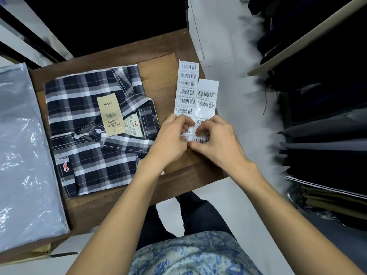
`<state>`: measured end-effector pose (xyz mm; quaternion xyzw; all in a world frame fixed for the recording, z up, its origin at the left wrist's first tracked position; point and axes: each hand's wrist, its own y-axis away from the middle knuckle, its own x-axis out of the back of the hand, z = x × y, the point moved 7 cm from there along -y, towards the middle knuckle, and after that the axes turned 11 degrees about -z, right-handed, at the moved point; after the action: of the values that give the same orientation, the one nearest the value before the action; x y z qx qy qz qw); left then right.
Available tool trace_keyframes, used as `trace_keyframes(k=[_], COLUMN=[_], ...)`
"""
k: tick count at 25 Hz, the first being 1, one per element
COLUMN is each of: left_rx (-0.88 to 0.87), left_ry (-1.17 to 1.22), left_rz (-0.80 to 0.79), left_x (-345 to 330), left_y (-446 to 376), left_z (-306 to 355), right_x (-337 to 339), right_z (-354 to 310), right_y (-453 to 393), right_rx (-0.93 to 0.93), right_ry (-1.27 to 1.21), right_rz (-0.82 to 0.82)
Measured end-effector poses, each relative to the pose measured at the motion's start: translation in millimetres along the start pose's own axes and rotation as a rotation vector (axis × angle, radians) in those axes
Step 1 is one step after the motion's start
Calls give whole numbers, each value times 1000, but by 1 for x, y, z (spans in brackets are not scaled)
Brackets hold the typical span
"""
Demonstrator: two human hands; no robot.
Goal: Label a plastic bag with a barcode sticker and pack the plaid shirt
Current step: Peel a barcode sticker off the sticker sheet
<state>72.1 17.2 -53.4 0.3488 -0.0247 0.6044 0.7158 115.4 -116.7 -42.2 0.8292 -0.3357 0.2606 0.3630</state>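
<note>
At the surface's right edge, we pinch a sticker with both hands' fingers; bag unlabelled, shirt unpacked.

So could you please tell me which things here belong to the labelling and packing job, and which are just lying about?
Job:
barcode strips, under both hands (left hand, right hand)
plaid shirt
plastic bags

Lying about:
stacked dark clothes
red thread

Your forearms are bare to the edge of the frame, with no sleeves showing. You wear a top printed in mottled blue and pale grey. Your trousers are dark.
</note>
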Motion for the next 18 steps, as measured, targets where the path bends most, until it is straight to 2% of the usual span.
trace_keyframes(k=[2, 7, 11, 18], left_rx=[-7, -13, -9, 10], left_ry=[5, -23, -41, 20], left_rz=[-6, -2, -2, 8], left_x=[0, -3, -5, 0], left_y=[-1, 1, 2, 4], left_z=[0, 0, 0, 1], right_x=[-1, 0, 3, 4], right_z=[-3, 0, 2, 7], right_y=[0, -6, -5, -4], right_rx=[-13, -8, 30, 111], right_ry=[1, 22, 38, -73], right_rz=[6, -104, -100, -79])
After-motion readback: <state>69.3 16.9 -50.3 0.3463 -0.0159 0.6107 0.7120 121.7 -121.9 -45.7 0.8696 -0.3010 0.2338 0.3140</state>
